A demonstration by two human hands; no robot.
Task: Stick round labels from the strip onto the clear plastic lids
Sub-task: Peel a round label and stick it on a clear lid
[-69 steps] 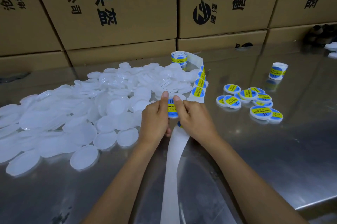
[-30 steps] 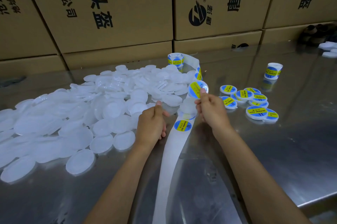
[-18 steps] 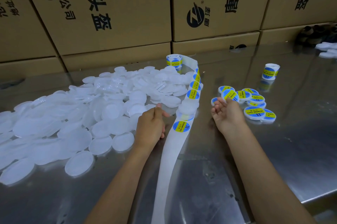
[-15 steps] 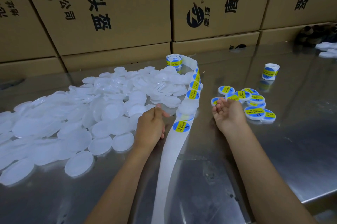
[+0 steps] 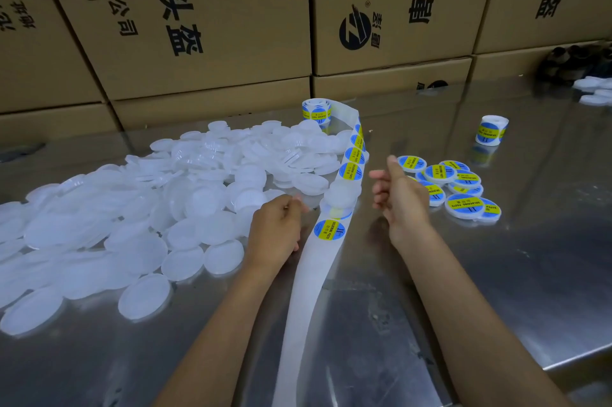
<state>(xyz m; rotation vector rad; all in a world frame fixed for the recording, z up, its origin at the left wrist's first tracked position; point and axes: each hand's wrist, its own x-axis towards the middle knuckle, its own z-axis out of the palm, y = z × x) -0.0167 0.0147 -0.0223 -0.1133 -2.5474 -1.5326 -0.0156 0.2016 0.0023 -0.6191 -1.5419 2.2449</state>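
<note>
Left hand [image 5: 276, 231] fingertips curl under the palm, hidden; whether they pinch anything can't be told. A clear lid [image 5: 342, 196] lying on the label strip [image 5: 318, 277] covers one label. Strip's bare tail cut off by the bottom edge. Lid pile [image 5: 132, 204] cut by the left edge. Dark objects [image 5: 576, 60] at far right too blurred to identify.

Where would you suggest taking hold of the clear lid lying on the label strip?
Pinch the clear lid by its rim from above. It lies flat across the strip, so only the edge gives purchase, and the right hand has the open side.
</note>
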